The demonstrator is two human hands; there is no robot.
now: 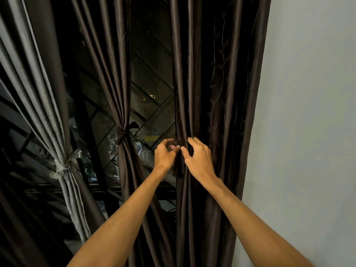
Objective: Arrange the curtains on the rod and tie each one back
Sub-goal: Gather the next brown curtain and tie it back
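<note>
My two hands meet near the middle of what I see, both on the left edge of the dark brown curtain [221, 83]. It hangs loose and untied from twelve o'clock down to six, with the wall [308, 112] beside it at three o'clock. My left hand [165, 154] is curled tight, its thumb and fingertips pinching the outermost fold of that curtain. A narrow dark strip [178, 168] hangs just below the pinch, and I cannot tell whether it is the hem or a separate band. My right hand [199, 158] sits just beside the left one, at its three o'clock. Its fingers are bent over the next folds and its thumb presses in from the left, so it grips a bunch of the same cloth. At ten o'clock from my left hand hangs a second dark curtain [115, 83], gathered in at the waist by a dark tie [121, 134] knotted round it. Further out, at nine o'clock, a grey curtain [36, 89] is also drawn in, held by a pale tie [61, 169]. Between the curtains the window grille [154, 81] shows its diagonal bars, and it is dark outside.
</note>
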